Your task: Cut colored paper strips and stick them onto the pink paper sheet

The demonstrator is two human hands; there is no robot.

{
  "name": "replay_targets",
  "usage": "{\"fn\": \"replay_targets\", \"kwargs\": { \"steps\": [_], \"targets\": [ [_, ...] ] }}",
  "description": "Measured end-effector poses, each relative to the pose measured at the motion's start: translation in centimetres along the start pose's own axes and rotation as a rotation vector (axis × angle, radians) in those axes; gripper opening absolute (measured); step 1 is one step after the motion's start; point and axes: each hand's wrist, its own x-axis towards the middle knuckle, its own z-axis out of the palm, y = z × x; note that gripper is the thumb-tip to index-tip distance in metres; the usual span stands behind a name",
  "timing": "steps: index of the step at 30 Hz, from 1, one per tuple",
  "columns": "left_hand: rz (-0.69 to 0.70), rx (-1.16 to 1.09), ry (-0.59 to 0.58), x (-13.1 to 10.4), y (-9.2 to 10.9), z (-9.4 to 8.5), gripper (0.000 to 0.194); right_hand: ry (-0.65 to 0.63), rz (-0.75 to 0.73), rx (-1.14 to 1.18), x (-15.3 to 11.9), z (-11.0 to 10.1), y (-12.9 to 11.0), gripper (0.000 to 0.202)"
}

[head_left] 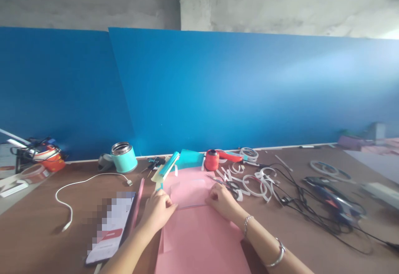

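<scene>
A large pink sheet of paper (202, 240) lies lengthwise on the table in front of me. On its upper part is a smaller pink rectangular piece (190, 194) that looks glossy, with a thin grey lower edge. My left hand (158, 209) pinches this piece near its lower left corner, thumb and fingers together. At the opposite corner my right hand (222, 199) has its fingers curled and closed on the right edge. Scissors (232, 187) lie just beyond my right hand, partly hidden by it.
Behind the sheet are a turquoise sheet (190, 158), a turquoise roll (169, 164) and a red thread spool (212, 160). White strips (255, 184) and black cables (299, 195) lie right. A phone (112, 232), white cable (84, 179) and turquoise cup (124, 159) are left. A blue partition (218, 91) stands behind.
</scene>
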Motion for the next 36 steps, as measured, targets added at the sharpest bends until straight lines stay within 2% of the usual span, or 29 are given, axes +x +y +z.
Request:
{"fn": "replay_targets", "kwargs": {
  "steps": [10,13,14,15,17,19,22,25,29,33,36],
  "targets": [
    [-0.014,-0.002,-0.030,0.0,0.0,-0.1,0.021,0.011,-0.042,-0.045,0.0,0.1,0.2,0.017],
    [0.024,0.041,0.020,-0.3,0.2,-0.2,0.015,0.011,-0.071,-0.104,-0.2,0.0,-0.2,0.015],
    [0.061,0.061,0.060,-0.4,0.3,-0.2,0.008,0.015,-0.091,-0.133,-0.3,-0.1,-0.4,0.011],
    [0.116,0.080,0.103,-0.6,0.5,-0.2,0.009,0.022,-0.121,-0.166,-0.5,-0.2,-0.7,0.009],
    [0.271,0.113,0.165,-0.9,0.9,-0.2,0.035,0.034,-0.212,-0.249,-1.0,-0.2,-1.4,0.024],
    [0.446,0.144,0.172,-1.2,1.3,0.0,0.050,0.020,-0.340,-0.348,-1.4,-0.1,-1.9,0.036],
    [0.595,0.217,0.164,-1.5,2.0,0.4,0.042,-0.008,-0.530,-0.450,-1.7,0.5,-2.2,0.033],
    [0.628,0.282,0.182,-1.6,2.3,0.7,0.034,-0.018,-0.626,-0.504,-1.7,0.8,-2.3,0.027],
    [0.607,0.308,0.139,-1.6,2.3,0.7,0.033,-0.078,-0.583,-0.575,-1.8,0.2,-2.9,0.025],
    [0.529,0.294,0.052,-1.6,1.5,-0.2,0.033,-0.189,-0.424,-0.596,-2.5,-1.2,-3.5,0.033],
    [0.493,0.290,0.020,-1.6,0.7,-1.0,0.034,-0.234,-0.328,-0.624,-2.9,-1.8,-3.3,0.028]
  ]
}}
